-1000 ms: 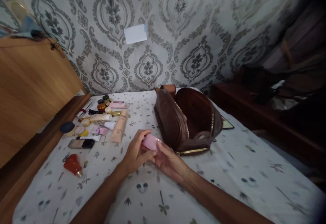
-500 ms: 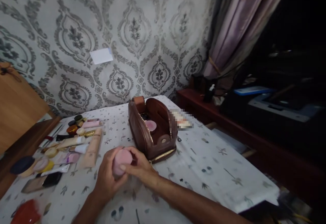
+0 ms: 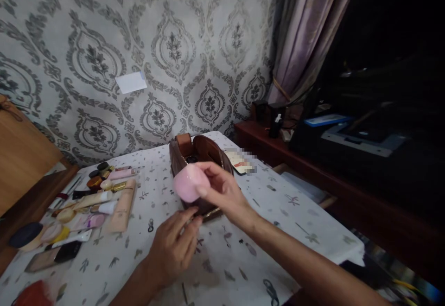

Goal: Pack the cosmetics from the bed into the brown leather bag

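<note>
Pink container (image 3: 189,184) is held up off the cloth in the R hand (image 3: 220,190), pinched btwn thumb & fingers; grip is closed only as far as the container's width. It is seen across the open brown bag (image 3: 212,150); whether it's directly over the opening or just this side can't be told. Some dark contents can be made out in the bag.

At approx. 6–7 o'clock from the container, the L hand (image 3: 175,245) is held half open, fingers loosely bent, nothing seen in it; its tips are set close to the bag's near btm edge, contact unclear.

At 8–9 o'clock, cosmetics are laid out in a cluster: beige tube (image 3: 124,206) nearest, w/ pink tube (image 3: 121,174) beyond it, dark-lidded jar (image 3: 26,235) & black-capped bottle (image 3: 52,256) farther L. A red item (image 3: 33,293), blurred, is cut off by the frame at 8. All is spread on a white printed cloth (image 3: 295,255).

At 2–3, just beside the bag, a flat item (image 3: 242,164) is partly pixelated. At 11, white paper (image 3: 131,82) is seen against patterned wall (image 3: 174,51); purple curtain (image 3: 302,37) is hung at 1–2.
</note>
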Tool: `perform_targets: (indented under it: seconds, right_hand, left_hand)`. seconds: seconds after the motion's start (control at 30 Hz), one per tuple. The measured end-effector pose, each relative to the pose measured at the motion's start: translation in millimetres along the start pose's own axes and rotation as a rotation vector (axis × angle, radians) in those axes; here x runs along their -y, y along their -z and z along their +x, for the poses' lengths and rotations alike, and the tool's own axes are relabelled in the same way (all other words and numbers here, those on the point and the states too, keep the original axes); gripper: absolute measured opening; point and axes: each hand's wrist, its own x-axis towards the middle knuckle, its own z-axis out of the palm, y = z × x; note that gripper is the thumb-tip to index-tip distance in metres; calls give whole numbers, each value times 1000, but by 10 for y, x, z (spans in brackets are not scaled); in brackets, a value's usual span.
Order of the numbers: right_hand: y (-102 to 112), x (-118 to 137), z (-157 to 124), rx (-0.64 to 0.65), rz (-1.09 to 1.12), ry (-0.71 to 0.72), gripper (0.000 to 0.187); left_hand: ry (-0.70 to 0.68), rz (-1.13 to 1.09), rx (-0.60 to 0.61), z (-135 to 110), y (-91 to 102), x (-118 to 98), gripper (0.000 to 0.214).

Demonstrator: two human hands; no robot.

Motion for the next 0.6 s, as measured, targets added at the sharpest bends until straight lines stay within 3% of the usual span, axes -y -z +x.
perform_targets:
  seconds: [0.07,0.13,0.27,0.37,0.6]
  right_hand:
    - [124,54,76,-77,3,12,46]
    - [218,93,139,-131,20,-5,44]
    - [316,184,192,-177,44,-24,46]
    - [352,231,190,-192,35,-9,45]
    - [439,120,239,-208,-76,-7,43]
  left_hand:
    - [-94,17,40,183,-15,-151,31]
    - [-91,46,77,332,-66,-271,35]
    - [121,105,177,495,-219,-380,49]
    - [221,40,221,531,-293,-386,56]
    - [151,-146,204,421,-351,-378,53]
